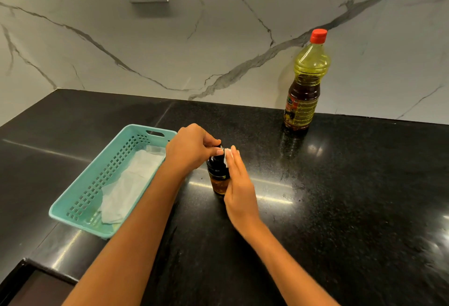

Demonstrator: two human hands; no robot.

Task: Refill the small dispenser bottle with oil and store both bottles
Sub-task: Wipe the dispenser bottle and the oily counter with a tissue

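A: Left to right: teal basket (pixel 80 198) holding a white cloth (pixel 128 189); small dispenser bottle (pixel 218 172) upright on the black counter (pixel 340 196); large oil bottle (pixel 306 82) capped, standing well apart by the wall.

B: Hands?

A: Left hand (pixel 192 147) closed on the dark pump top. Right hand (pixel 239 184) fingers loosely curled, pressing a white tissue (pixel 228 154) against the collar.

B: Handling?

A: Probably light, rigid, oil-slick. Hold the body low, not the cap.

2 bottles (pixel 306 79) (pixel 218 174), 1 basket (pixel 80 198), 1 cloth (pixel 131 184), 2 hands (pixel 192 147) (pixel 239 191).
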